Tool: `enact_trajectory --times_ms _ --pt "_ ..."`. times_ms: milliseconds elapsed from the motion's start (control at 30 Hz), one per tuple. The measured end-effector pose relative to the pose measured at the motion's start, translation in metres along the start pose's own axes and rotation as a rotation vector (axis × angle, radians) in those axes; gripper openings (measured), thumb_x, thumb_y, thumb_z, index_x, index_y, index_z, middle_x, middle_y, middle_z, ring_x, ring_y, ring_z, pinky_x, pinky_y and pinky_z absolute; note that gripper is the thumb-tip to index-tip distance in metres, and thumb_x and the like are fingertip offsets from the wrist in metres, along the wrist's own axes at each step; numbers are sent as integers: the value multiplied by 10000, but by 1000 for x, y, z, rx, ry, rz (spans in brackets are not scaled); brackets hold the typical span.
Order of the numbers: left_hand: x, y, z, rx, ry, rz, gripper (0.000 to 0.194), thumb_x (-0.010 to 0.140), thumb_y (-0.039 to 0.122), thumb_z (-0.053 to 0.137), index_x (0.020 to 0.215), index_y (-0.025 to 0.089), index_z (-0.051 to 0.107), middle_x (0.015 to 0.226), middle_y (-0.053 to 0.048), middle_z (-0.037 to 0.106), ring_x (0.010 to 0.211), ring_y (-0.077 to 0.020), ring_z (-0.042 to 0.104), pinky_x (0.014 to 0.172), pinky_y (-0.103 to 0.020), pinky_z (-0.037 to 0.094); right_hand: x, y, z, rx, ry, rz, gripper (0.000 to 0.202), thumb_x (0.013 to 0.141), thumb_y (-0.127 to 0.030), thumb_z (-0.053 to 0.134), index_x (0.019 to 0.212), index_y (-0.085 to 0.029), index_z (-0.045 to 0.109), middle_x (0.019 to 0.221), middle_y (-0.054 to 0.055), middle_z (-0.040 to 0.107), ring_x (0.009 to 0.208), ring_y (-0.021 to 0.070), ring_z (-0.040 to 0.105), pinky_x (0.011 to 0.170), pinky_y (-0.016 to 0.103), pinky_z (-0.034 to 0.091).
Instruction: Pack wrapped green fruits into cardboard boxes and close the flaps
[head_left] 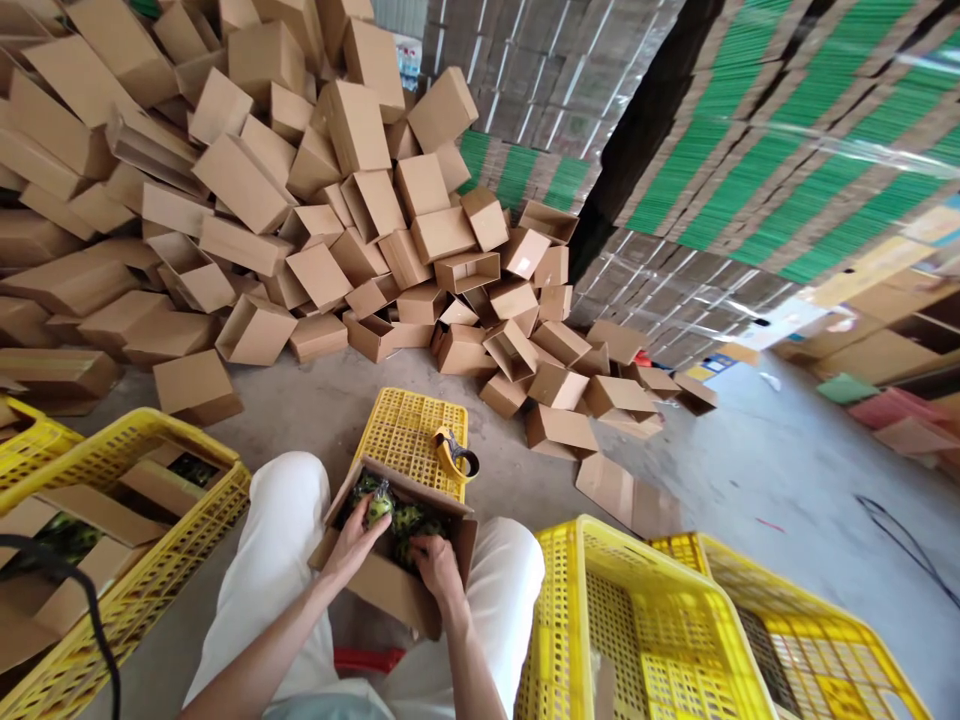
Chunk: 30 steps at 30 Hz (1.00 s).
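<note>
An open cardboard box (pixel 396 592) rests between my knees, partly on an upturned yellow crate (pixel 401 430). Inside lie several dark green fruits (pixel 407 518) that look wrapped in clear plastic. At the box's left side, my left hand (pixel 356 540) is closed around a green plastic-wrapped fruit (pixel 379 503). My right hand (pixel 439 568) reaches into the right part of the box, its fingers bent over the fruits; what they grip is hidden. A yellow tape dispenser (pixel 452 456) sits on the crate just beyond the box.
To my left, a yellow crate (pixel 169 540) holds filled cardboard boxes. Yellow crates (pixel 652 590) stand at my right. Ahead rises a large heap of empty cardboard boxes (pixel 247 185), with stacked flattened cartons (pixel 750 150) behind on the right. A black cable (pixel 94 600) hangs at left.
</note>
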<state>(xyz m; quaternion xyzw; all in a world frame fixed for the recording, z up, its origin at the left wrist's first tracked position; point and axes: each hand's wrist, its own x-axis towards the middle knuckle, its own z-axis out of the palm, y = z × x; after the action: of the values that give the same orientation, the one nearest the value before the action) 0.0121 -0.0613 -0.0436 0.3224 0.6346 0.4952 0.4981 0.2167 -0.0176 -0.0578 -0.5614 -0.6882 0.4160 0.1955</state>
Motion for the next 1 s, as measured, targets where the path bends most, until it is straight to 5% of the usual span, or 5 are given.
enact_trajectory --times_ms 167,333,567,733,1000 --pt "7 -16 -1 -20 -11 51 799 849 552 723 1534 212 491 1589 -135 534 1509 -336 448 1274 -469 304 -7 -18 -15 103 91 18 349 880 -459 651 1011 -220 868 1064 133 834 1029 372 763 948 459 568" --pt "8 -19 -4 -84 -68 49 861 882 490 698 1634 244 358 1706 -104 368 1584 -321 319 1312 -481 231 -22 -30 -32 530 151 147 542 803 -665 741 1042 -192 854 1019 111 830 1008 344 735 851 395 587" --pt "1 -14 -10 -171 -154 39 865 938 468 569 1693 266 199 1744 -82 278 1599 -340 273 1296 -525 263 -30 -42 -32 1006 232 405 470 669 -590 885 976 -239 821 1063 73 806 955 279 724 695 313 598" --pt "-4 -9 -7 -118 -258 174 820 872 380 658 1637 315 367 1741 -19 295 1625 -308 195 1327 -508 171 -25 -43 -23 1042 200 451 478 598 -535 923 918 -212 775 912 74 805 777 248 738 571 281 564" --pt "-8 10 -6 -245 -313 -37 596 830 521 760 1302 189 610 1364 -168 701 1236 -348 672 1007 -456 553 -16 -43 -15 944 93 495 644 705 -807 756 943 -208 744 775 80 793 689 238 749 600 312 575"
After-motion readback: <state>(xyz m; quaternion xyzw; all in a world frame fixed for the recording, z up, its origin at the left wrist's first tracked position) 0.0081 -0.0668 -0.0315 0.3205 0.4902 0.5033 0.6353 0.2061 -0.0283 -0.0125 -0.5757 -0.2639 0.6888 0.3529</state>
